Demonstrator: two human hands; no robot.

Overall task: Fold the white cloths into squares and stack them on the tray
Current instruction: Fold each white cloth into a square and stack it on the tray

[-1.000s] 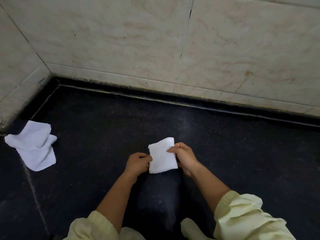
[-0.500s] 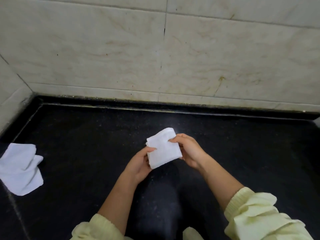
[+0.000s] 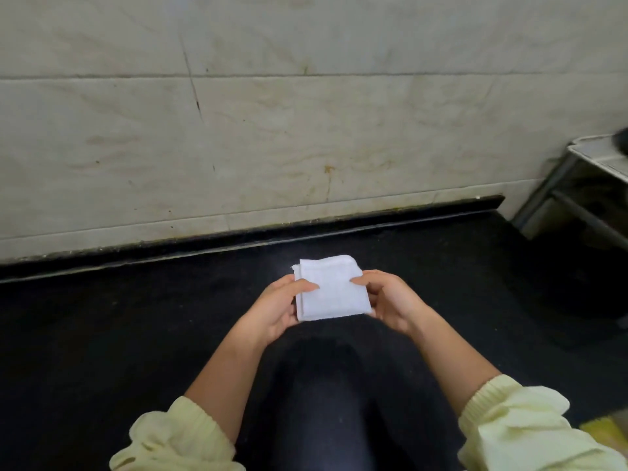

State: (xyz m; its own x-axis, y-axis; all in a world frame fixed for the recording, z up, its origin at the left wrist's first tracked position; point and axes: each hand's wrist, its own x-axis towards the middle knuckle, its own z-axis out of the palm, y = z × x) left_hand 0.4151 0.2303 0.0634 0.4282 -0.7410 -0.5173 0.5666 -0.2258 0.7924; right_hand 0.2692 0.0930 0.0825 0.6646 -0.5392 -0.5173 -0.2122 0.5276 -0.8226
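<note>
You hold a folded white cloth [image 3: 331, 288] between both hands, raised above the black countertop [image 3: 102, 334] and roughly centred in the head view. The cloth is folded into a near square, with several layers showing at its upper left corner, where the edges do not quite line up. Your left hand [image 3: 278, 307] grips the cloth's left edge, thumb lying across the top face and fingers curled beneath it. Your right hand [image 3: 390, 300] grips the right edge in the same way, thumb tip pressed on the upper face and the remaining fingers hidden under the fabric. Both hands are closed on the cloth, which lies nearly flat and tilted slightly toward you. Your forearms are bare, with pale yellow sleeves [image 3: 523, 433] bunched up near the elbows at the bottom of the view. Behind the cloth, the countertop meets a beige tiled wall [image 3: 306, 130] marked with dark cracks and small stains along the grout lines. At the far right a metal rack [image 3: 577, 185] stands beside the end of the countertop, with a light shelf surface on top and a dark object at its edge that is too cut off to identify.
</note>
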